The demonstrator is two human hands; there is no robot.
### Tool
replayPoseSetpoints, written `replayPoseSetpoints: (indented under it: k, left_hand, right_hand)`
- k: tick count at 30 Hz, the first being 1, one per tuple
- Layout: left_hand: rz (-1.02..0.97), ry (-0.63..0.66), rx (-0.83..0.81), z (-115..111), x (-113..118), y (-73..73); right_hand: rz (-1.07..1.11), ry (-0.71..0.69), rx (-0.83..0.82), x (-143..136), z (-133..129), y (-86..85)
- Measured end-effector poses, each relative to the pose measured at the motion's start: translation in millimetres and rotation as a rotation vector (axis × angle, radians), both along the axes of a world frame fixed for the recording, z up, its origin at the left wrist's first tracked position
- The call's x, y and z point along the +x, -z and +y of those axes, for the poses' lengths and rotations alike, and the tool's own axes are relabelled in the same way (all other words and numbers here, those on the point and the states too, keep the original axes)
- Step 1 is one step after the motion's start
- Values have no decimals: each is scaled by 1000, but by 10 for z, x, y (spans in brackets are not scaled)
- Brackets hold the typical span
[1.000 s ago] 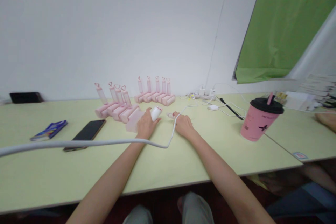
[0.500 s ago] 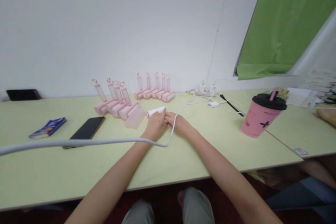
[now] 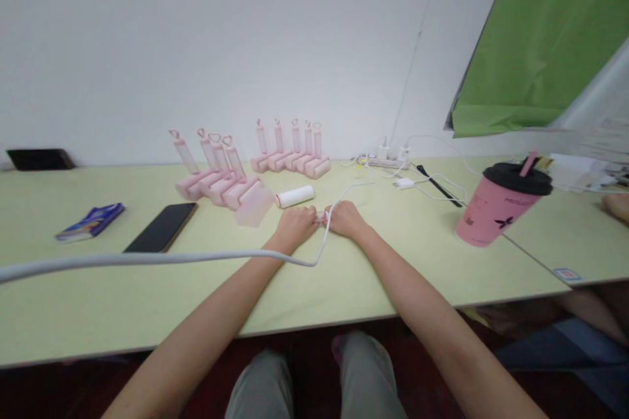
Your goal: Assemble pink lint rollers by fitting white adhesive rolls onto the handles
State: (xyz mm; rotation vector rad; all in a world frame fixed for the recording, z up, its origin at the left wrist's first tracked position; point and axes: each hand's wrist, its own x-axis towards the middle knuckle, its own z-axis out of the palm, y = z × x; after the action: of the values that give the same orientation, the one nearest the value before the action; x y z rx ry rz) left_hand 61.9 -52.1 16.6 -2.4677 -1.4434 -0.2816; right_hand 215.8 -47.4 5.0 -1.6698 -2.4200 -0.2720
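Two grips: L grip (image 3: pixel 297 222) & R grip (image 3: pixel 345 217), facing each other across a narrow gap; fingers of both curled in, apparently clamped on opp. ends of one small item.
Small clear piece (image 3: pixel 321 217): pos. btwn L & R grips, low over bench (image 3: pixel 319 298), just R of centre of view; pale, see-thru, faint pink tint. Only a short mid. portion shows; rest hidden by fingers.
Piece, long axis: seems to run L–R, fist to fist, approx. parallel to bench's near edge & approx. level; exact tilt unclear. Which end is top: can't tell, both covered.
Handling (judgement): any pull or twist best in line w/ that axis, force even btwn L & R; wrists low, bench as support; pinch firm but not crushing, since clear wall may flex.
White roll (image 3: pixel 295 196): on its side on bench, just beyond L grip, apart from it. Long axis slants: reddish-rimmed end points L & slightly twd person, other end R & slightly away. Could prob. roll if knocked; L knuckles need to clear it.
Pink blocks (image 3: pixel 243 191): L of roll, w/ clear tubes (image 3: pixel 185 154) standing above them.
White cable (image 3: pixel 196 256): crosses view in front of R fingers; depth uncertain.
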Motion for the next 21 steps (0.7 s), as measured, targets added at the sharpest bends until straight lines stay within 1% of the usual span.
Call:
replayPoseSetpoints:
  k: [4, 7, 10, 11, 13, 15, 17, 21]
  left_hand:
    - [-21, -45, -44, 32, 14, 32]
    - [-151, -105, -53, 47, -3, -22]
    - [-316, -199, 34, 71, -38, -134]
    - [-340, -224, 74, 82, -58, -165]
    - [-335, -262, 129, 109, -108, -192]
    - [-279, -264, 122, 134, -164, -163]
    - [-210, -239, 75, 156, -207, -97]
    - [-170, -199, 11, 190, -209, 14]
  right_hand:
    - [66, -2, 2, -11, 27, 48]
    - [243, -15, 35, -39, 47, 41]
    - [478, -3, 108, -102, 66, 12]
    - [525, 3, 126, -118, 69, 6]
    - [544, 40, 115, -124, 71, 6]
    - [497, 110, 54, -80, 76, 19]
    - [454, 183, 7, 6, 91, 33]
    - [457, 282, 8, 244, 164, 23]
